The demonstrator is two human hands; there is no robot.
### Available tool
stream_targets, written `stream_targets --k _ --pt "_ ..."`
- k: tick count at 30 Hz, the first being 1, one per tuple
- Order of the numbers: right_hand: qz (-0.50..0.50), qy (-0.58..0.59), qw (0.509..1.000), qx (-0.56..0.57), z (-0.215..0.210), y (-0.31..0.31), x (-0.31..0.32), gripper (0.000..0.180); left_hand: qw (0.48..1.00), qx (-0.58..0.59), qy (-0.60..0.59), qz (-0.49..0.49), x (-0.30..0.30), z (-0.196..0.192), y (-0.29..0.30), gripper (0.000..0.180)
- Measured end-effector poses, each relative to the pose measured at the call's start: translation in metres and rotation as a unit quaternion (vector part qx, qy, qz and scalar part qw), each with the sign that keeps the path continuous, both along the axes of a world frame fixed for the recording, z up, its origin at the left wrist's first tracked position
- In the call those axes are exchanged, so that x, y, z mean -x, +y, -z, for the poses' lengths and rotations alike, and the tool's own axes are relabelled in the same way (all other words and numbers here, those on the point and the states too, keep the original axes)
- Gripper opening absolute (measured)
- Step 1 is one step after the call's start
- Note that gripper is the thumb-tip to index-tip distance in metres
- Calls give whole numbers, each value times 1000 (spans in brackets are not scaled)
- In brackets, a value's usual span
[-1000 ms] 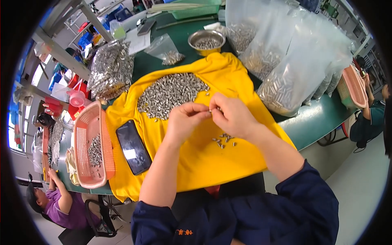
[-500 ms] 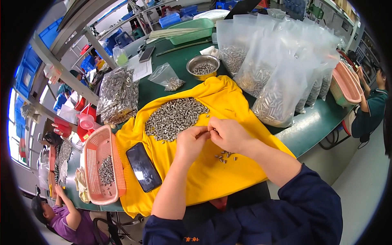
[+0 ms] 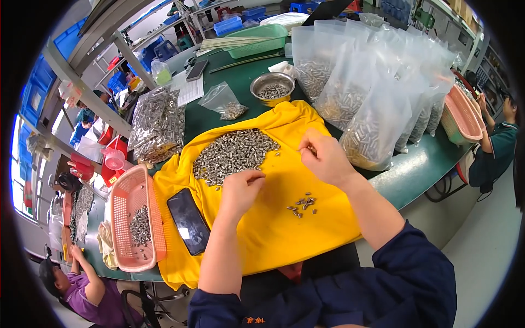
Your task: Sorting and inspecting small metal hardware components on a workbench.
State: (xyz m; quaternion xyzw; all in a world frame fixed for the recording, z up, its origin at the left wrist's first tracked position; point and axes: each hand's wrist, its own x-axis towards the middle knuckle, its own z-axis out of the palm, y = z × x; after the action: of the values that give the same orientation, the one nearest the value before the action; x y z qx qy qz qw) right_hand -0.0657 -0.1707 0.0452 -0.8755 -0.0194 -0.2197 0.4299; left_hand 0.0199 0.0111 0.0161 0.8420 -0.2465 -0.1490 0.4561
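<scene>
A yellow cloth (image 3: 273, 235) lies over the table, bearing a large pile of small silvery cylindrical metal parts (image 3: 232, 156). My left hand (image 3: 240, 191) is closed in a pinch at the near edge of this pile; anything between its fingertips is too small to make out. Higher and to the right, above the cloth, my right hand (image 3: 327, 158) is closed with curled fingers. A dark spot shows at those fingers, but I cannot tell what it is. Between my forearms lies a small group of loose metal parts (image 3: 302, 205).
Left of the pile are a black phone (image 3: 188, 221) and a pink basket (image 3: 158, 229) with metal parts inside. A steel bowl (image 3: 272, 87) and a small plastic bag (image 3: 224, 103) stand beyond. Large filled plastic bags (image 3: 377, 115) crowd the right. Other people sit on both sides.
My hands have parted from touching each other: the left moved left and slightly down, the right moved up and to the right. The small loose group now shows fully.
</scene>
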Motion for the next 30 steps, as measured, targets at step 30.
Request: stream_targets --k 30 --pt "-88 49 974 -201 10 14 1 6 886 362 283 61 14 7 -16 13"
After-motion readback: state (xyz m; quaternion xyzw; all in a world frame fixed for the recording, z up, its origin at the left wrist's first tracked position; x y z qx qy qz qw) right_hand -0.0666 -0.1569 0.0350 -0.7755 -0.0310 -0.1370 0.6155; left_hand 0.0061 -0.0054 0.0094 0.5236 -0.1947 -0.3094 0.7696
